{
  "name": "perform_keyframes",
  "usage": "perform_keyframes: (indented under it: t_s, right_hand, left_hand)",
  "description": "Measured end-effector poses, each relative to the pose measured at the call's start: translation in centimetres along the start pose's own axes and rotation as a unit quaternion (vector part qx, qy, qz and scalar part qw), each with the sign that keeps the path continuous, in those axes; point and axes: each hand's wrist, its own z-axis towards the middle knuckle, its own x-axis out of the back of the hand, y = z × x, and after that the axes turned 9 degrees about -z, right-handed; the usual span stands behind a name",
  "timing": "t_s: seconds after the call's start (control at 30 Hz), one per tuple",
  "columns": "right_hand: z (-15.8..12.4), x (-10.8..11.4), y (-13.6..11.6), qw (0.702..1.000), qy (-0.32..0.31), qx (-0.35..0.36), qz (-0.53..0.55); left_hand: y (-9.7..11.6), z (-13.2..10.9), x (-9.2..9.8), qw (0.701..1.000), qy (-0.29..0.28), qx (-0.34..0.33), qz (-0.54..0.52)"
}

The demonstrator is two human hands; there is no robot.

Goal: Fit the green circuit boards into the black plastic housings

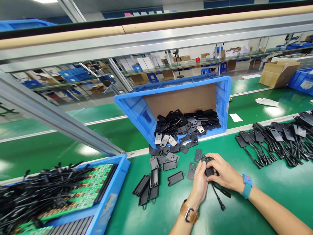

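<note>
Black casing (209, 170) in grip of left hand (200, 183), right hand (225, 175), loose covers (175, 178) beside, blue crate (133, 105) behind

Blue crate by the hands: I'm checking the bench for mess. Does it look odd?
The blue crate lies tipped on its side, mouth toward the person; black plastic covers spill past its rim onto the green table, scattered beside the left hand and right hand, which hold a black cabled part.

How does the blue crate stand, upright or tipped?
Tipped on its side: the blue crate opens toward the camera, black plastic covers spilling onto the table.
</note>
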Motion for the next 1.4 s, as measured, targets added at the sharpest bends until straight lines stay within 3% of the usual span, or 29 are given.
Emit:
perform_keyframes:
  t_s: [0.3,0.57,0.97,1.13,1.3,1.4]
  right_hand:
    - [-0.1,-0.4,0.3,0.998,0.032,0.059,-0.019]
    - [-0.1,-0.1,0.0,0.991,0.043,0.109,-0.057]
    - [-0.1,0.0,0.0,0.995,0.021,0.084,-0.043]
    - [0.0,0.0,-0.4,0.998,0.031,0.029,0.052]
    - [0.1,0.2,-0.1,0.983,0.112,-0.082,0.117]
    - [0.2,0.0,0.3,0.97,0.079,-0.141,0.181]
  left_hand:
    - [1.0,-0.8,-0.7,0.997,-0.066,0.014,0.029]
    - [1.0,-0.8,-0.6,0.997,-0.06,0.01,0.044]
    - [0.8,-0.5,-0.3,0.998,-0.056,0.021,0.033]
    - [0.8,-0.4,-0.2,0.995,-0.07,0.014,0.064]
    - [0.6,-0.3,-0.1,0.992,-0.1,-0.008,0.074]
    - [0.3,-0.4,-0.2,0.99,-0.117,0.001,0.082]
